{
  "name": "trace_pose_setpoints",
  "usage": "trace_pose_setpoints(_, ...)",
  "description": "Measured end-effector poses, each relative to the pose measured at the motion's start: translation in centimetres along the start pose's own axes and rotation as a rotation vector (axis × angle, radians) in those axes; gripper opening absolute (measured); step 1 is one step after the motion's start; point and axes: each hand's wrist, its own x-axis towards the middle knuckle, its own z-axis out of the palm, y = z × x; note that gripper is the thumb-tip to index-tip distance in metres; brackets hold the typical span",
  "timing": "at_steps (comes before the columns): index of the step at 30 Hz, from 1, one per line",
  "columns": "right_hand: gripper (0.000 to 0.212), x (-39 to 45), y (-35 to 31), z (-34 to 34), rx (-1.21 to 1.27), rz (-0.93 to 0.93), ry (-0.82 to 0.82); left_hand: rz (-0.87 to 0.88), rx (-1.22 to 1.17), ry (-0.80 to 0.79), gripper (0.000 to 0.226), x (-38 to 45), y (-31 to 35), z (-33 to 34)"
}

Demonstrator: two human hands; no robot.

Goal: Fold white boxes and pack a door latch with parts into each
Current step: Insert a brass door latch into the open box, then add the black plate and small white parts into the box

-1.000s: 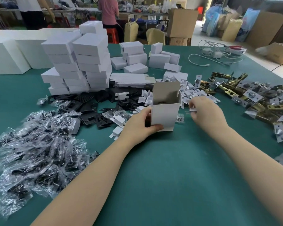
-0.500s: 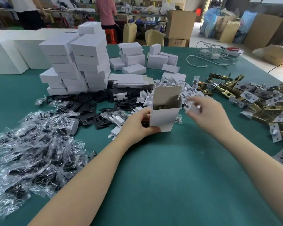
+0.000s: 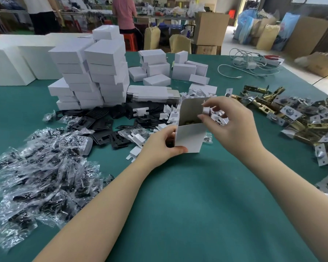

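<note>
Box: open white cardboard box (image 3: 190, 137) stands upright on the green tabletop (image 3: 178, 205), mouth up for loading.
Left hand (image 3: 159, 146): grips the box's left lower corner, steadying it.
Right hand (image 3: 229, 125): pinches a small white folded card insert (image 3: 206, 111) just over the box mouth, likely for dropping in.
Brass latches (image 3: 299, 121): heaped right of the box.

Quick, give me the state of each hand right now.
Left hand: grips the open white box standing on the table.
Right hand: pinches a small white piece at the box's mouth.
</note>
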Motion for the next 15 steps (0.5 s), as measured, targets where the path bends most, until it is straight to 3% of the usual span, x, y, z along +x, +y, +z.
trace_pose_setpoints(4,0.008,-0.7,0.4,1.0,-0.156,0.023,0.01,-0.002,0.0,-0.009,0.053,0.0,0.1,0.0)
trace_pose_setpoints(7,0.012,-1.6,0.6,2.0,-0.089,0.129,0.054,-0.013,0.011,-0.006,0.053,-0.1,0.1,-0.1)
trace_pose_setpoints(10,0.038,-2.7,0.9,3.4,-0.031,0.218,0.095,-0.013,0.038,0.015,0.054,-0.3,0.5,0.0)
trace_pose_setpoints(15,0.101,-5.2,1.6,5.4,0.238,0.394,-0.106,0.098,0.009,0.136,0.061,-0.4,0.4,0.6)
